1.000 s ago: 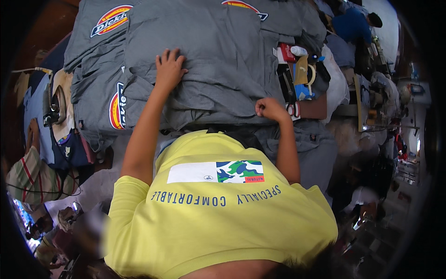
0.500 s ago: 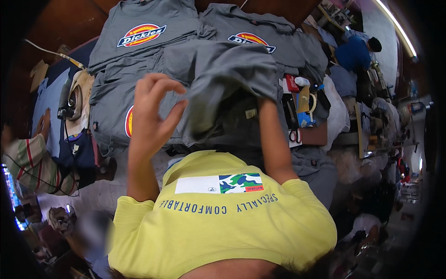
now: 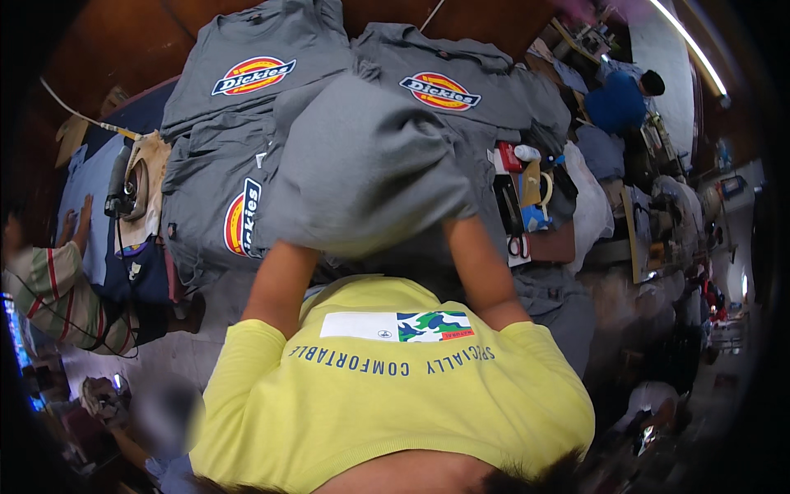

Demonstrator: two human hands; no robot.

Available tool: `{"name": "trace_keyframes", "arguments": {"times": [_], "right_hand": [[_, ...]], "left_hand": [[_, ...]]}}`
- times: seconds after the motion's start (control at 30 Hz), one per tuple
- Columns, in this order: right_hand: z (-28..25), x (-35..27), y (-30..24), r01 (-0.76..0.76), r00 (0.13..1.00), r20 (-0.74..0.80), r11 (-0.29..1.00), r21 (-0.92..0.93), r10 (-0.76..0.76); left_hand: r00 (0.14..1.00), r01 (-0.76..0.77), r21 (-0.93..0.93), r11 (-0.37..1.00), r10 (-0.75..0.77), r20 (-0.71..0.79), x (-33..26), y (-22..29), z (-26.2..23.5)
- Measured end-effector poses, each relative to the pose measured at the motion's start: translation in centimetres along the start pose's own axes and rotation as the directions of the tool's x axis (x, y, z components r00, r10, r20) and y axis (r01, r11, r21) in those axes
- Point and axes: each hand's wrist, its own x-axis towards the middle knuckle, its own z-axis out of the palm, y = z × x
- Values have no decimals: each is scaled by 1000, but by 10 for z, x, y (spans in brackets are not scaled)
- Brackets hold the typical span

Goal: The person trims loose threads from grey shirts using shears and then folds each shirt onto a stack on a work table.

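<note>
Bulging grey cloth (image 3: 370, 165), softly creased, dome-shaped, hiding both hands

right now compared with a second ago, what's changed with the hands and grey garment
The grey garment lay flat; it is now lifted up off the pile. The left hand, earlier spread on top, and the right, earlier at its near edge, are both hidden by the raised cloth, so their grip can't be told. The iron and red box stayed put.

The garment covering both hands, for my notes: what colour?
The garment is grey, shown in the head view.
</note>
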Motion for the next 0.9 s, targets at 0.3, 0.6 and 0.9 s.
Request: {"name": "trace_keyframes", "arguments": {"times": [0.3, 0.6, 0.9], "right_hand": [[6, -57, -6, 116, 942, 335, 960, -256, -24], [-103, -56, -89, 460, 641, -544, 839, -292, -541], [-29, -101, -53, 331, 805, 556, 934, -135, -205]], "left_hand": [[972, 186, -248, 951, -141, 188, -37, 0, -20], [805, -315, -104, 943, 324, 496, -88, 75, -34], [173, -934, 266, 240, -348, 921, -74, 39, -65]]}}
